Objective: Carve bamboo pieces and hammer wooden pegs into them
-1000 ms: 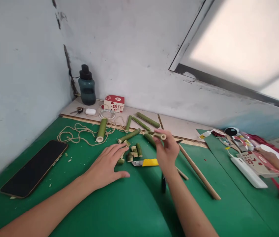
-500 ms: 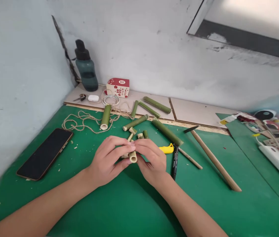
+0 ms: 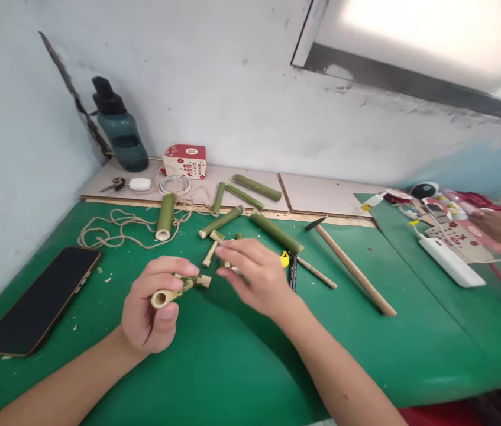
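Observation:
My left hand (image 3: 150, 307) is closed around a joined bamboo piece (image 3: 167, 296), whose hollow pale end faces me and whose far end shows a short crosspiece. To its right, my right hand (image 3: 254, 275) reaches over small cut bamboo pieces with fingers stretched out and thumb apart. One short piece (image 3: 223, 264) shows by its fingertips; contact is unclear. Just beyond lies a small split bamboo stick (image 3: 210, 254). Partly covered by the right hand are a yellow-handled tool (image 3: 284, 258) and a black marker (image 3: 293, 273).
Longer green bamboo lengths (image 3: 277, 232) and a hammer (image 3: 354, 266) lie beyond my right hand. Twine (image 3: 112, 228), a phone (image 3: 39, 302) and a bottle (image 3: 123, 133) are at left. At far right, another person's hand (image 3: 496, 228) is near a white power strip (image 3: 452, 262).
My hands have parted: the left moved left and nearer with the bamboo piece, and the right let go of it. The view turned right, bringing another person's hand into sight.

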`<state>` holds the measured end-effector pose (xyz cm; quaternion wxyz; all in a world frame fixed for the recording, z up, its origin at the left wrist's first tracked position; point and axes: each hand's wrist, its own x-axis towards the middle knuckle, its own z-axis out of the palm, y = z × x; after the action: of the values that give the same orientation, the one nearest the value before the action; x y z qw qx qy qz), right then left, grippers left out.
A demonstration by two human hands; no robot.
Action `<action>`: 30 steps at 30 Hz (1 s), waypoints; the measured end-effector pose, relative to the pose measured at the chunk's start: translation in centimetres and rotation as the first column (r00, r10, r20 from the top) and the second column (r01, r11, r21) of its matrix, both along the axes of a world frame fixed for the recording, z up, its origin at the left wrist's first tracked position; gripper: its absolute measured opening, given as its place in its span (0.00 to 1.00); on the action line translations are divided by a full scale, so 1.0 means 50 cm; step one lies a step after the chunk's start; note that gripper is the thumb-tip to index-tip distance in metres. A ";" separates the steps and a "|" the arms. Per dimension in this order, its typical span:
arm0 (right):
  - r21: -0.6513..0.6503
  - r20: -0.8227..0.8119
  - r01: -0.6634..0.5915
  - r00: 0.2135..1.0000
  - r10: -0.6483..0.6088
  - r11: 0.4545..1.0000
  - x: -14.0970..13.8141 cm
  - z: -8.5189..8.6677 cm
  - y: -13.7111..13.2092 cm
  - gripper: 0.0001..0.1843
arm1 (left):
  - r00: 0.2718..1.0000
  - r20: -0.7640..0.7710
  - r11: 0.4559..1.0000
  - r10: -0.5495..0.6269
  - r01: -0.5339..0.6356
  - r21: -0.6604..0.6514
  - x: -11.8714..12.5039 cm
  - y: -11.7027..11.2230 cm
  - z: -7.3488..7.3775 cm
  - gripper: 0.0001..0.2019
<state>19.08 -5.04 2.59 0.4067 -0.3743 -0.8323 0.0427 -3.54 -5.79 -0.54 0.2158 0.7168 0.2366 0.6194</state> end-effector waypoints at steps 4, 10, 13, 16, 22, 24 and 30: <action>-0.191 0.116 0.453 0.891 -0.438 0.871 0.133 0.043 -0.032 0.12 | 0.983 0.144 0.989 -0.114 0.126 -0.075 0.009 -0.011 -0.003 0.08; -0.220 0.423 0.756 0.644 -0.638 0.617 0.301 -0.048 -0.159 0.20 | 0.961 -0.184 0.978 -0.208 0.207 -0.029 0.024 -0.025 0.012 0.11; -0.243 0.434 0.771 0.630 -0.644 0.589 0.309 -0.087 -0.182 0.17 | 0.934 -0.302 0.976 -0.191 0.212 0.040 0.030 -0.028 0.014 0.14; -0.261 0.423 0.789 0.611 -0.669 0.556 0.290 -0.084 -0.190 0.15 | 0.929 -0.334 0.982 -0.159 0.184 0.044 0.034 -0.021 0.009 0.13; -0.219 0.152 0.824 0.558 -0.815 0.523 0.263 -0.006 -0.214 0.15 | 0.950 -0.283 0.991 -0.136 0.128 -0.047 0.032 0.001 -0.001 0.16; -0.137 0.028 0.845 0.526 -0.850 0.518 0.248 0.027 -0.211 0.16 | 0.952 -0.287 0.993 -0.108 0.092 -0.069 0.029 0.002 0.001 0.17; -0.161 -0.432 0.716 0.568 -0.701 0.679 0.108 0.109 -0.214 0.09 | 0.922 -0.379 0.993 -0.084 0.046 -0.109 0.024 0.002 0.010 0.22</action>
<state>24.50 -15.74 8.04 0.5803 -0.6476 -0.4913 -0.0497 -2.35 -5.71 -0.05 0.2208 0.8198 0.2805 0.4477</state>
